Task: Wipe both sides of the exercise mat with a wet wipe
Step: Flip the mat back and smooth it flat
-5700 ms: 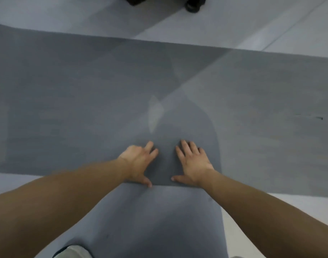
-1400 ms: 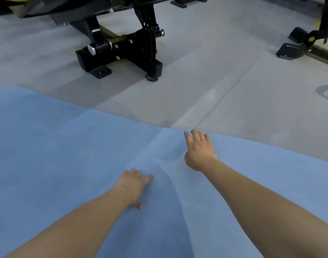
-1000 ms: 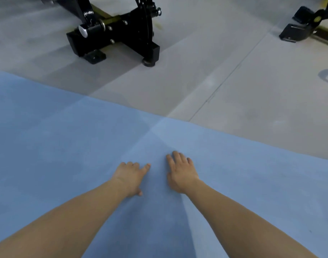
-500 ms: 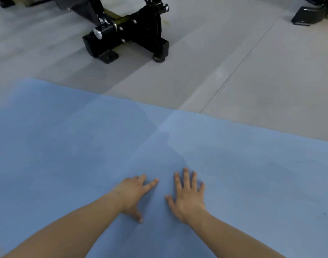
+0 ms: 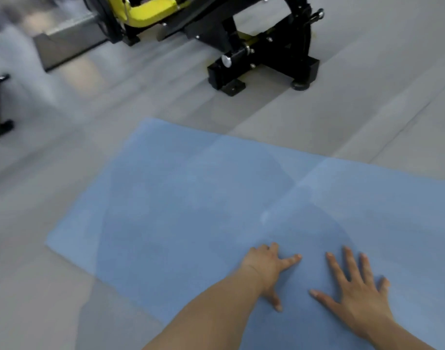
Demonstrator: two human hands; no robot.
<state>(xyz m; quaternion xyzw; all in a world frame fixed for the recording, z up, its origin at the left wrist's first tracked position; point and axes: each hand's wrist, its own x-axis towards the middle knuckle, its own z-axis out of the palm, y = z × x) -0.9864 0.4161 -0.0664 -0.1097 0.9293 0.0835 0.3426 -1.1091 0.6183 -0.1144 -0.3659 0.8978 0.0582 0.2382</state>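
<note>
A blue exercise mat [image 5: 191, 203] is spread flat on a pale grey floor [image 5: 367, 117], its left end in view and its right part cut off by the frame edge. The left hand [image 5: 269, 267] and the right hand [image 5: 355, 286] are laid flat on the mat's near part, fingers straight and spread, nothing held. Beyond the mat, well apart from it, a black and yellow exercise machine [image 5: 261, 51] is seen on the floor. The upper left is blurred.
</note>
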